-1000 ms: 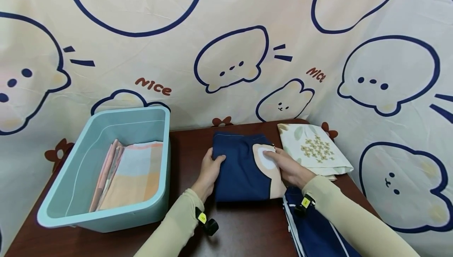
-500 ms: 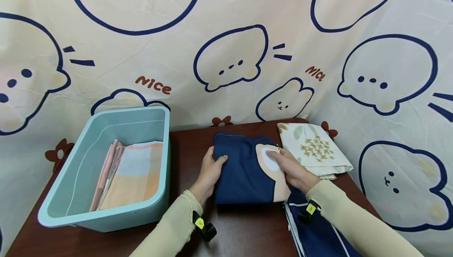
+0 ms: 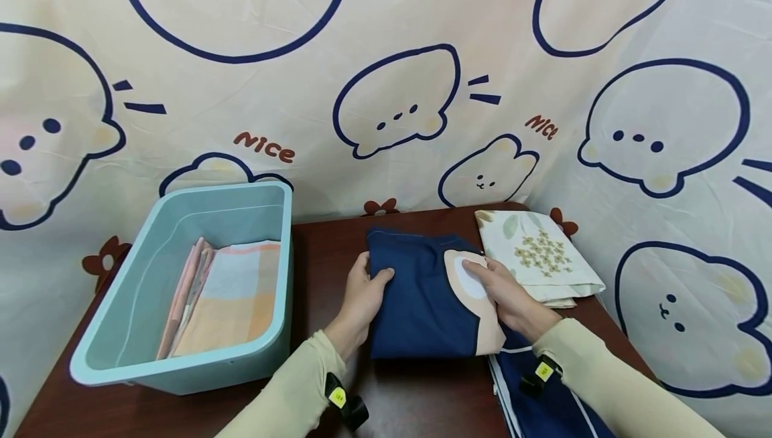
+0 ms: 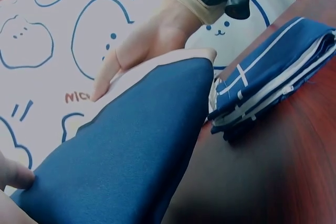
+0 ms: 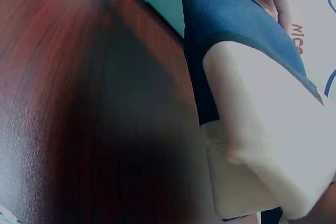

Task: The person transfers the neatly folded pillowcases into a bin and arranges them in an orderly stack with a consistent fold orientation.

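Observation:
A folded navy cloth (image 3: pixel 416 311) with a beige and white patch is held between the two hands above the table. My left hand (image 3: pixel 362 301) grips its left edge, thumb on top and the fingers hidden underneath. At the opposite edge my right hand (image 3: pixel 512 297) holds it, with the thumb on the white part of the patch. The left wrist view shows the cloth (image 4: pixel 142 135) tilted, with the right hand (image 4: pixel 152 40) behind its far edge. From the right wrist, the beige layers (image 5: pixel 262 114) fold over at the near end.
On the left stands a light blue plastic tub (image 3: pixel 181 364) with folded checked fabric (image 3: pixel 235 304) inside. A folded white floral cloth (image 3: pixel 537 250) lies at the back right of the brown table (image 3: pixel 434 398). Folded navy fabric with white lines (image 3: pixel 543 398) lies under the right forearm.
Both hands and the navy cloth have moved slightly toward the body and to the right. The hold on both edges stays the same, and the tub and other fabrics have not moved.

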The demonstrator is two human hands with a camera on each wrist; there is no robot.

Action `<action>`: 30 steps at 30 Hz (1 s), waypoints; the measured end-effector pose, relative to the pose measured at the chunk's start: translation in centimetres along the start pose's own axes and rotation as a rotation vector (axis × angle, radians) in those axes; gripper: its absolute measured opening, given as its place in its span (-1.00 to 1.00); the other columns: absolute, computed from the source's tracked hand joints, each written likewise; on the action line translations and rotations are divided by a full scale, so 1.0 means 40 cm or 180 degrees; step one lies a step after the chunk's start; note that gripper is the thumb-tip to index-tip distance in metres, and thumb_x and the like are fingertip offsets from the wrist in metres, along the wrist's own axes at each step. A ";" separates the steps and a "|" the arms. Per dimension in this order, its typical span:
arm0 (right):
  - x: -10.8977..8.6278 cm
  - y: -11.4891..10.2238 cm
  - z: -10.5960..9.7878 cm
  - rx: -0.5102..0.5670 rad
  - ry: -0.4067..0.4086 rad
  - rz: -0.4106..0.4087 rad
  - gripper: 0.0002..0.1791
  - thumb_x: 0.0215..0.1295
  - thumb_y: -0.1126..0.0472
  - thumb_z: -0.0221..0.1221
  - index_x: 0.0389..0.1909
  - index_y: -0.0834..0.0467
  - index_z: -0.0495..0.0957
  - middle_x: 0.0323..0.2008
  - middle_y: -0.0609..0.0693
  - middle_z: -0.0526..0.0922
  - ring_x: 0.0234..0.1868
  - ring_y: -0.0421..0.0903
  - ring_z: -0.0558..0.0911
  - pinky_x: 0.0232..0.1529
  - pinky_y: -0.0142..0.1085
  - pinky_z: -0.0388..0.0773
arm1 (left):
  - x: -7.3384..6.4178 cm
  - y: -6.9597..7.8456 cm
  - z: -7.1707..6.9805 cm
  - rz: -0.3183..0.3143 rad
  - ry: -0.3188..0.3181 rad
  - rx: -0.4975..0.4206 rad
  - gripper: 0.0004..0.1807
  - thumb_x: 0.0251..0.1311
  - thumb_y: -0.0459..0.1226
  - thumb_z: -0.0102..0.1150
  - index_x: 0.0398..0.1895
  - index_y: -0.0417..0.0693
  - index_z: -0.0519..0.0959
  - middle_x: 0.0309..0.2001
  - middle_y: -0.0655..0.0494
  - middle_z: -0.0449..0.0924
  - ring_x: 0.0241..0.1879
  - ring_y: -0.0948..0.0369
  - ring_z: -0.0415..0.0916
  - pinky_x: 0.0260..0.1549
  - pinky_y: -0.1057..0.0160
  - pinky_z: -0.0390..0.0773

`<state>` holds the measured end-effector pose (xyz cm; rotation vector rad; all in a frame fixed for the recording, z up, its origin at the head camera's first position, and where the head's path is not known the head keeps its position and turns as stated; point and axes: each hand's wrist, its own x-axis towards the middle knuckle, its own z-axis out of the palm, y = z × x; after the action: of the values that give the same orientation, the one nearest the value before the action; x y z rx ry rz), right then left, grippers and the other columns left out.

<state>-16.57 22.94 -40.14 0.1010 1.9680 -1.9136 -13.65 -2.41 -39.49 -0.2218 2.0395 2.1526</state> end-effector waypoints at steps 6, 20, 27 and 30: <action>-0.014 -0.010 0.004 0.0050 -0.0083 -0.0035 -0.65 0.52 -0.09 0.08 0.11 0.05 0.43 -0.20 -0.22 0.67 -0.17 -0.25 0.68 -0.08 -0.39 0.61 | -0.021 0.016 0.001 0.0065 -0.0001 -0.0013 -0.55 0.49 -0.22 -0.01 0.38 -0.01 0.26 0.22 -0.09 0.48 0.03 0.07 0.56 -0.04 0.17 0.52; -0.051 -0.035 0.030 0.0136 -0.0171 -0.0120 -0.75 0.52 -0.05 0.08 0.00 0.03 0.48 -0.23 -0.22 0.70 -0.18 -0.26 0.69 -0.10 -0.41 0.61 | -0.056 0.053 -0.014 0.0153 -0.0007 0.0129 -0.60 0.48 -0.25 0.00 0.32 -0.01 0.27 0.09 -0.12 0.56 -0.09 0.10 0.60 -0.13 0.21 0.54; -0.057 -0.043 0.044 0.0001 -0.0087 -0.0093 -0.58 0.52 -0.06 0.08 0.20 0.12 0.39 -0.15 -0.21 0.66 -0.12 -0.25 0.67 -0.04 -0.39 0.59 | -0.071 0.069 -0.027 0.0220 0.0018 0.0253 -0.59 0.49 -0.25 0.00 0.33 -0.01 0.26 0.04 -0.17 0.62 -0.13 0.11 0.63 -0.16 0.22 0.55; -0.057 -0.050 0.048 -0.0032 -0.0106 -0.0092 -0.53 0.52 -0.06 0.08 0.26 0.14 0.35 -0.12 -0.20 0.65 -0.09 -0.24 0.66 -0.02 -0.38 0.59 | -0.077 0.075 -0.033 0.0235 0.0041 0.0311 -0.58 0.49 -0.25 0.00 0.34 -0.01 0.24 0.04 -0.16 0.61 -0.11 0.10 0.62 -0.14 0.22 0.54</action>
<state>-14.65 21.44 -37.50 0.0378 1.9672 -1.9109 -11.33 -3.95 -35.95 -0.1504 2.1863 2.0907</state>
